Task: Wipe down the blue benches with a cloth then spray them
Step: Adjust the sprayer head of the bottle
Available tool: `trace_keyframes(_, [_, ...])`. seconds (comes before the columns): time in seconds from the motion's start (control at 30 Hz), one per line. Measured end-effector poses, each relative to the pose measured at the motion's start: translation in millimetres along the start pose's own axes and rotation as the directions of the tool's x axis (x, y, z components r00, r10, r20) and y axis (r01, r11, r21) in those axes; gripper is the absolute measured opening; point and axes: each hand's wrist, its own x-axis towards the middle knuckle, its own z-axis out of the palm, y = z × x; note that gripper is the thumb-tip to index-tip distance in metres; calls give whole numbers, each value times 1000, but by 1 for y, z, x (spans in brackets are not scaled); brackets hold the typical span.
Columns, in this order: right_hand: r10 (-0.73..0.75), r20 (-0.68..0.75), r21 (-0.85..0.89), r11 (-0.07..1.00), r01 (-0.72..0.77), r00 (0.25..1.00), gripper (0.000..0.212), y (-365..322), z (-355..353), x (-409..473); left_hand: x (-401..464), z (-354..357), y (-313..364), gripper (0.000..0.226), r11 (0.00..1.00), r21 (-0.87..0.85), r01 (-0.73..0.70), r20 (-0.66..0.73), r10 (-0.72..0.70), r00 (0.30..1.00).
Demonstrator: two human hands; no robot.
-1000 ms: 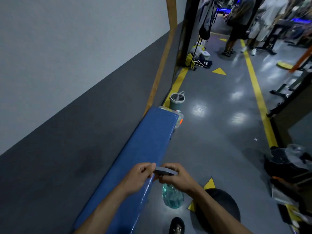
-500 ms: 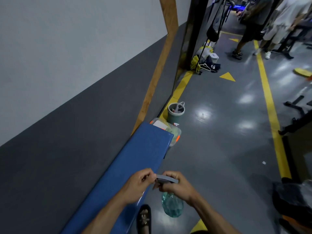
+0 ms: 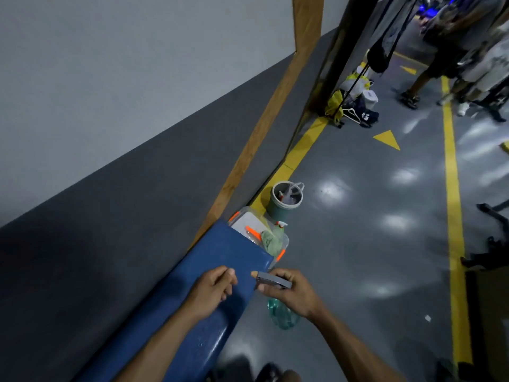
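Wall runs along the left, with the blue counter against it; beyond its far end sit a clear storage bin and a grey bucket. Right hand grips a spray bottle beside the counter's edge. Left hand hovers over the counter, fingers loosely curled, holding nothing.

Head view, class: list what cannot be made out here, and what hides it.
- Spray bottle: the right hand covers its neck and trigger.
- Blue bench: its near end is cut off by the bottom edge.
- Clear bin: partly hidden behind the bench's end.
- Left hand: whether its curled fingers hold anything cannot be told.
- Bystanders: blurred, cut by the top edge.
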Motion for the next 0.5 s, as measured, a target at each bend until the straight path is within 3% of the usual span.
trace_keyframes(0.13, [-31, -14, -3, 1000, 30, 999, 44, 23, -55, 73, 67, 7, 0, 29, 999, 1, 54, -121, -53, 991])
trace_keyframes(0.37, [38, -21, -101, 994, -40, 999, 8, 89, -169, 199, 190, 57, 5, 30, 982, -45, 185, -280, -190, 941])
trace_keyframes(0.5, [40, -25, -191, 981, -44, 999, 21, 111, -219, 265, 249, 107, 12, 24, 952, -73, 297, -242, -306, 921])
